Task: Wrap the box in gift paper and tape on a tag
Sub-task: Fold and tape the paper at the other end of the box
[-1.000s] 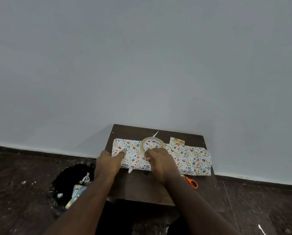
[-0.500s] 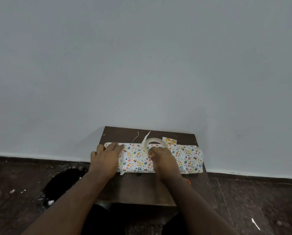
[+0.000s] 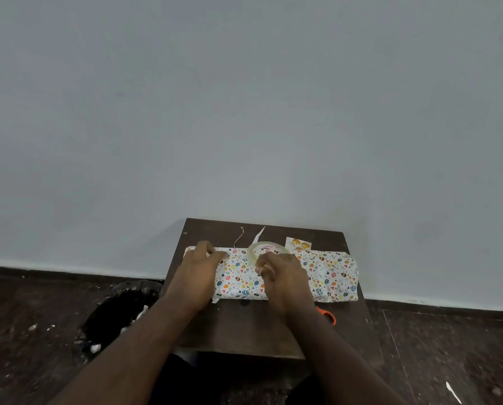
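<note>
1. Your long box wrapped in white paper printed with small coloured eggs and hearts (image 3: 326, 273) lies across the small dark brown wooden table (image 3: 244, 328), its length running left to right, close to the far edge by the pale wall.
2. The main wrap looks done: patterned paper covers the whole visible top and front. The right end appears folded in; the left end is hidden under your hand, so I cannot tell whether it is closed.
3. Your left hand (image 3: 199, 276) rests on the left end of the parcel, fingers curled over the far top edge, pressing the paper down.
4. Your right hand (image 3: 282, 276) is at the middle of the parcel, fingers curled at the roll of clear tape (image 3: 266, 249) that stands on the paper. It looks to be pinching at the roll or its loose end, but the exact hold is too small to make out.
5. Still to do, as I judge it: tape the seam or end, then fix the tag. A small cream card with gold ornaments (image 3: 298, 244), likely the tag, lies on the table just behind the parcel, not yet attached.
6. The orange-handled scissors (image 3: 327, 314) lie on the table by your right wrist, partly hidden.
</note>
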{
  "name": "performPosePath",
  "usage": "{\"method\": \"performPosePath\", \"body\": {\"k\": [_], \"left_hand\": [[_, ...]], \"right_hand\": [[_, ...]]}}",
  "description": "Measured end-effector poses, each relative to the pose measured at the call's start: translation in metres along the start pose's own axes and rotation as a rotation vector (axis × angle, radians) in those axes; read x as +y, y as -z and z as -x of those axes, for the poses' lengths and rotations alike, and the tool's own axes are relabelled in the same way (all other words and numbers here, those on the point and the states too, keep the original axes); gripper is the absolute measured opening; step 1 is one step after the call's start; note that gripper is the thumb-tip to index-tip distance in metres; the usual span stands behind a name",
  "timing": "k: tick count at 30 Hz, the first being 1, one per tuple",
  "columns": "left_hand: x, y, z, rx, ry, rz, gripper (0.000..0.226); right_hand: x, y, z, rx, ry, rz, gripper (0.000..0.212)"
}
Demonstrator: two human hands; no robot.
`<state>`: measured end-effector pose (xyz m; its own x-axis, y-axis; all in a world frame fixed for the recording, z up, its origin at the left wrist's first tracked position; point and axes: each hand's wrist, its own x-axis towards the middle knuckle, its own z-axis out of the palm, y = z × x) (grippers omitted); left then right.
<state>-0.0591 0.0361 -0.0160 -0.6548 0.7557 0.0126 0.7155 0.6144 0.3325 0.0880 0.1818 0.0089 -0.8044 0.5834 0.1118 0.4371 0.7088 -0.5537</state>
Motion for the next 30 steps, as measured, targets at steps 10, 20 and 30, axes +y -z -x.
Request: {"method": "performPosePath", "body": {"k": [10, 20, 30], "left_hand": [[0.009, 0.025, 0.006, 0.018, 0.161, 1.005, 0.039], [0.019, 0.042, 0.015, -0.227, 0.145, 1.23, 0.045], [0.021, 0.036, 0.015, -0.267, 0.153, 1.171, 0.034]], "right_hand": [[-0.059, 0.02, -0.008, 0.071, -0.287, -0.81, 0.011], [-0.061, 0.022, 0.003, -0.191, -0.631, -1.325, 0.007], [-0.047, 0.039, -0.022, -0.028, -0.35, -0.873, 0.014]]}}
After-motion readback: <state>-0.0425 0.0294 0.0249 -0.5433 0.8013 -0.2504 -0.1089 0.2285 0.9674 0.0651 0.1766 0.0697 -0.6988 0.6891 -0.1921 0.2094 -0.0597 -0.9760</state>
